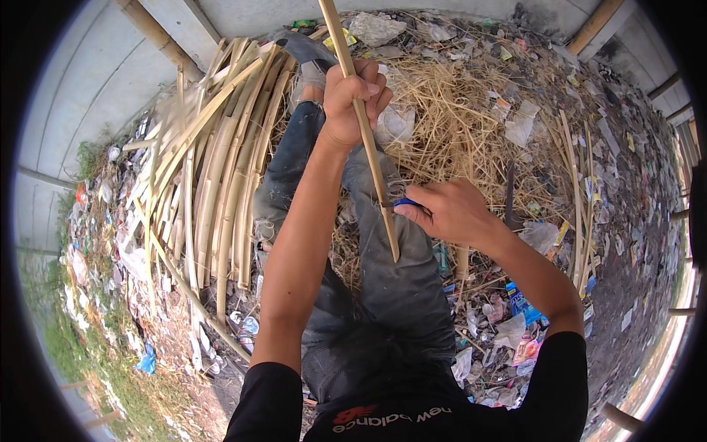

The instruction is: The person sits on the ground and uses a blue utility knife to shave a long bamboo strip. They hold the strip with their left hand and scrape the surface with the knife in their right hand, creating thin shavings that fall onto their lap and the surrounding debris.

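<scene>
The left hand point(343, 103) has its grip clamped on a bamboo strip point(375, 171); the right hand point(455, 211), on a blue-handled knife point(406, 202) against it.

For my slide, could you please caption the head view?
Left hand grips bamboo strip; right hand holds a blue tool.

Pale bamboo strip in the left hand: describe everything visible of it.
The long, narrow, pale-tan strip looks like split bamboo. Cropped by the upper picture edge, it slants down rightward to a tapered end over faded dark trousers. The left hand grips it; lower, the right hand's small blue-handled blade appears to touch it.
</scene>
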Demonstrator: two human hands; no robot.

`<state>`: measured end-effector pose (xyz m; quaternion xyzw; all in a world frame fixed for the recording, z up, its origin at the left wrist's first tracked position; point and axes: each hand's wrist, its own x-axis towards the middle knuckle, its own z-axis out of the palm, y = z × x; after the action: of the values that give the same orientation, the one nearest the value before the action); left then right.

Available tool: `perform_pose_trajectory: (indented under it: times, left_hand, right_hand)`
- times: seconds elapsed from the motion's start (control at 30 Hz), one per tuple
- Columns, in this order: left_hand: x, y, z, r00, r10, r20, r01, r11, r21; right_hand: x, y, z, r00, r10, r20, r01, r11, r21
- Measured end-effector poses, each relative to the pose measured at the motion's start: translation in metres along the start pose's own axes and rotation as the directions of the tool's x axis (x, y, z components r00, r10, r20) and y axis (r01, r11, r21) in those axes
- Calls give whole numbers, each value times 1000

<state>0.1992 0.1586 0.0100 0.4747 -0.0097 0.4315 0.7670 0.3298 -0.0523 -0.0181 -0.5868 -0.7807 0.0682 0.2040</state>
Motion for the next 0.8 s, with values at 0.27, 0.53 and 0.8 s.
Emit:
perform_pose_trajectory:
  times: [0.27,0.53,0.8]
  left_hand:
    - [2,-4,7,1000,-8,3,8,1000,-25]
    - [-3,-1,-11,997,-61,47,64,996,-63]
    - [2,2,-11,993,-61,106,71,993,-99]
  right_hand:
    - [-36,4,45,883,-101,459,180,975,-131]
    - [-5,5,10,982,-53,-183,59,998,28]
    - [-55,8,67,898,-153,413,200,977,-73]
